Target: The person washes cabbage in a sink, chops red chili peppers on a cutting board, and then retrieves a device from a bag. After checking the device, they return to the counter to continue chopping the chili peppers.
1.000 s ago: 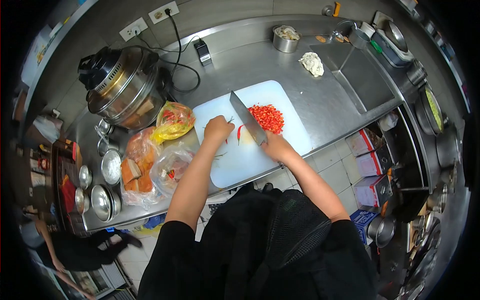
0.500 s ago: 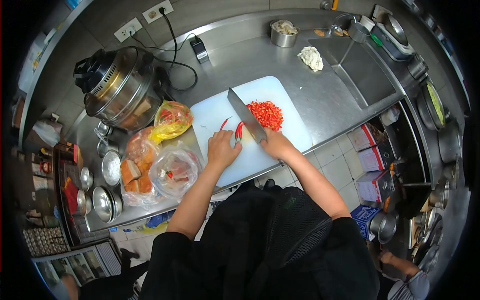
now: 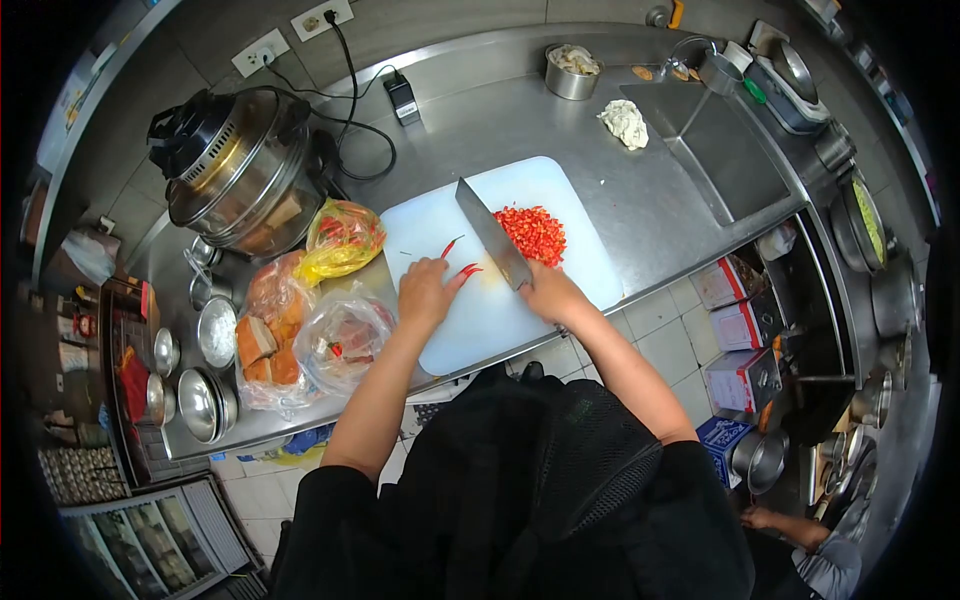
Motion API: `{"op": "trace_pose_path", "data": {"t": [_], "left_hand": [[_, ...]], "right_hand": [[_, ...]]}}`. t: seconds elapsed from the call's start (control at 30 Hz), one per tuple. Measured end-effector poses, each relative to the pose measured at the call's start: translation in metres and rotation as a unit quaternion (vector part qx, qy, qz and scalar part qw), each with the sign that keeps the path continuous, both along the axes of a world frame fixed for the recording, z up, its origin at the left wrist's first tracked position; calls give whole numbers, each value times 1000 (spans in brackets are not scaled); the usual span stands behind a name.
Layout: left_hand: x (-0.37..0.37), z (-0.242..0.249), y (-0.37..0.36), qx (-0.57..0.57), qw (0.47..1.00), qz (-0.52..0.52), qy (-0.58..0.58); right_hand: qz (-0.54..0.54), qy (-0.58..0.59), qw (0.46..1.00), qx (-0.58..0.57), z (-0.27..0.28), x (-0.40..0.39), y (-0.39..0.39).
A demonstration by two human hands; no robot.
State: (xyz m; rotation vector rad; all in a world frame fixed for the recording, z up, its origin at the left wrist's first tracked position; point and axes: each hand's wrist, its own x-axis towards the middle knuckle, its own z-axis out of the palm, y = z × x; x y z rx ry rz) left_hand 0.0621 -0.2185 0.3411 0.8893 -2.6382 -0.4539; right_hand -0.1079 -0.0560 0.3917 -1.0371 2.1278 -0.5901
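Note:
A white cutting board [image 3: 510, 330] lies on the steel counter. My right hand [image 3: 552, 294] is closed around the handle end of a wide kitchen knife [image 3: 488, 228], whose blade points away across the board. Just right of the blade is a pile of chopped red chili [image 3: 533, 235]. At the board's left side my left hand [image 3: 426, 296] is closed on red chili peppers [image 3: 470, 270]; their red ends stick out by the thumb, the rest is hidden. Another red chili [image 3: 452, 246] lies just beyond those fingers, with a thin stem to its left.
Left of the board stand a yellow bag [image 3: 346, 240], a clear plastic bag [image 3: 345, 340], bread pieces [image 3: 258, 350], metal bowls [image 3: 205, 405] and a glass-bodied cooker [image 3: 245, 170]. A white cloth [image 3: 624, 124] lies beside the sink [image 3: 735, 160]. Another person's arm [image 3: 790, 524] shows at lower right.
My left hand has shifted left, and the chilies by it now tilt to the right instead of pointing away. The knife has barely moved. The person at lower left has left the view.

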Motion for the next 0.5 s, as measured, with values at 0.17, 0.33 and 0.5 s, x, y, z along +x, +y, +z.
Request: {"op": "trace_pose_path", "data": {"t": [0.17, 0.33, 0.5], "left_hand": [[-30, 9, -32, -38, 999, -13, -8], [-49, 6, -55, 87, 994, 22, -65], [-20, 18, -49, 295, 948, 115, 38]], "right_hand": [[1, -2, 1000, 11, 2, 1, -1], [-1, 1, 1000, 9, 2, 1, 0], [2, -16, 1000, 11, 1, -2, 0]]}}
